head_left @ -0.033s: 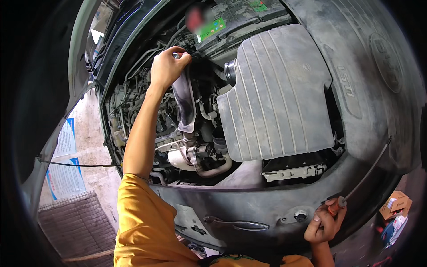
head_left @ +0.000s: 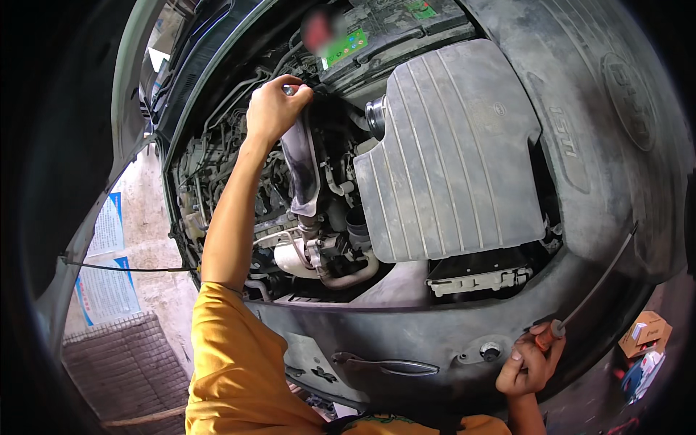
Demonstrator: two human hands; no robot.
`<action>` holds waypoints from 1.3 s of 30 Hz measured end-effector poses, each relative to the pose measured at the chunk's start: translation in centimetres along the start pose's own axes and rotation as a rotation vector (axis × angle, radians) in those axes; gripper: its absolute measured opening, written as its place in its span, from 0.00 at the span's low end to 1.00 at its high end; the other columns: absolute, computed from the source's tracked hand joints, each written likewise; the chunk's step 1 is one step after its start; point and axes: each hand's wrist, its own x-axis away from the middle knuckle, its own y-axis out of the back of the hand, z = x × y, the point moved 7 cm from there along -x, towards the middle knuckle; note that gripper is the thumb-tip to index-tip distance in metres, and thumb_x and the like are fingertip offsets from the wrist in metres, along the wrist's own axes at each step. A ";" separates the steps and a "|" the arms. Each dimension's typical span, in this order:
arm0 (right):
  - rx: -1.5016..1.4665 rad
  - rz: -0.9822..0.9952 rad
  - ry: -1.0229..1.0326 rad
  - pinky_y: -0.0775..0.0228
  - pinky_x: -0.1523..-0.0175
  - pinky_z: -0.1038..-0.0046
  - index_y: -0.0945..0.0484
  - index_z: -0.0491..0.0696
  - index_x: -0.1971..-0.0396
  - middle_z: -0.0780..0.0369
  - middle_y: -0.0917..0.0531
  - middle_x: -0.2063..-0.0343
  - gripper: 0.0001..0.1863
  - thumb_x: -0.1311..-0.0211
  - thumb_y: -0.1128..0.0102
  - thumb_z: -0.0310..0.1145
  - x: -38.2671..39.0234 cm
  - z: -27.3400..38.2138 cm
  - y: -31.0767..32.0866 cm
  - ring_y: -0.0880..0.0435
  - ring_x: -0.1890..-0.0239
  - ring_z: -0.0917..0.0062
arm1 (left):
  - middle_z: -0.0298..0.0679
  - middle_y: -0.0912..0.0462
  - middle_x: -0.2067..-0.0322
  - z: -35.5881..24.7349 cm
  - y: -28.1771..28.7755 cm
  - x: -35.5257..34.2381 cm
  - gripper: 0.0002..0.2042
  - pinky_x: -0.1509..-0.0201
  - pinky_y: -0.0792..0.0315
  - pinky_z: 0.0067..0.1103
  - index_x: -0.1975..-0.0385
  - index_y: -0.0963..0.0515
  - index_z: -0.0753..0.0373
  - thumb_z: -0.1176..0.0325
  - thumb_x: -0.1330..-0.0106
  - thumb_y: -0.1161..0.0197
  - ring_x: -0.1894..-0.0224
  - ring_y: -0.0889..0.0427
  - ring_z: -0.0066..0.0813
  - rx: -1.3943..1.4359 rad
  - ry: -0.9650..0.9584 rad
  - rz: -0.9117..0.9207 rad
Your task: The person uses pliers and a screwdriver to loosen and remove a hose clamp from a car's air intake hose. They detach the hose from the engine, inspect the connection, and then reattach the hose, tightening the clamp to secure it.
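Above the engine (head_left: 217, 170), I see the left hand (head_left: 279, 110) curled tight around a metal piece (head_left: 289, 90) — only its round end shows, and the fingers hide the rest. At the lower right, the right hand (head_left: 529, 366) grips an orange-handled tool (head_left: 549, 335) with a long, thin shaft; I cannot tell whether its tip touches the dark panel (head_left: 605, 192). Near the top, a red shape (head_left: 317, 30) is blurred — past making out.
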 end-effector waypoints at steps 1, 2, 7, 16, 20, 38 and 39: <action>-0.004 -0.006 -0.003 0.28 0.69 0.76 0.24 0.39 0.75 0.44 0.29 0.55 0.06 0.53 0.50 0.21 0.0 0.0 0.0 0.24 0.73 0.73 | 0.46 0.13 0.72 -0.2 -0.1 -0.2 0.18 0.57 0.21 0.31 0.60 0.12 0.56 0.52 0.43 0.35 0.67 0.12 0.41 -0.009 0.007 -0.008; -0.014 -0.008 -0.020 0.29 0.69 0.76 0.25 0.39 0.75 0.44 0.29 0.57 0.04 0.49 0.49 0.23 0.0 0.0 0.1 0.25 0.72 0.72 | 0.46 0.13 0.72 -0.3 -0.3 -0.3 0.18 0.57 0.21 0.31 0.61 0.12 0.56 0.52 0.43 0.35 0.66 0.12 0.42 -0.019 0.014 -0.017; -0.030 0.010 -0.026 0.30 0.69 0.75 0.28 0.39 0.75 0.44 0.29 0.59 0.05 0.42 0.48 0.25 -0.4 0.3 0.0 0.26 0.70 0.70 | 0.47 0.12 0.71 -0.5 0.0 -0.2 0.19 0.54 0.20 0.33 0.62 0.12 0.57 0.50 0.43 0.36 0.64 0.12 0.45 -0.062 0.040 -0.100; -0.053 -0.013 -0.028 0.28 0.69 0.76 0.23 0.39 0.73 0.45 0.28 0.56 0.07 0.53 0.48 0.22 0.1 -0.2 0.0 0.24 0.71 0.72 | 0.49 0.12 0.68 -0.4 0.1 -0.6 0.20 0.53 0.20 0.34 0.62 0.12 0.59 0.50 0.43 0.37 0.62 0.12 0.48 -0.087 0.077 -0.232; -0.052 -0.013 -0.022 0.28 0.69 0.76 0.23 0.40 0.72 0.45 0.28 0.56 0.07 0.53 0.48 0.22 0.1 -0.2 0.0 0.23 0.68 0.69 | 0.50 0.12 0.70 1.2 0.1 -0.6 0.20 0.55 0.20 0.32 0.62 0.13 0.61 0.51 0.42 0.38 0.64 0.12 0.47 0.040 0.087 -0.262; -0.005 -0.005 -0.050 0.29 0.65 0.69 0.25 0.42 0.75 0.46 0.30 0.58 0.05 0.53 0.49 0.24 0.2 -0.3 -0.1 0.25 0.64 0.63 | 0.36 0.09 0.71 2.7 1.1 -1.2 0.14 0.75 0.23 0.18 0.62 0.18 0.66 0.61 0.35 0.43 0.81 0.19 0.21 0.452 0.132 -0.036; 0.002 -0.010 -0.039 0.29 0.65 0.69 0.25 0.42 0.75 0.45 0.30 0.58 0.05 0.53 0.49 0.24 0.1 -0.1 -0.1 0.25 0.64 0.63 | 0.36 0.10 0.71 2.9 1.0 -1.2 0.14 0.75 0.23 0.18 0.63 0.18 0.66 0.60 0.34 0.43 0.81 0.19 0.21 0.476 0.140 -0.024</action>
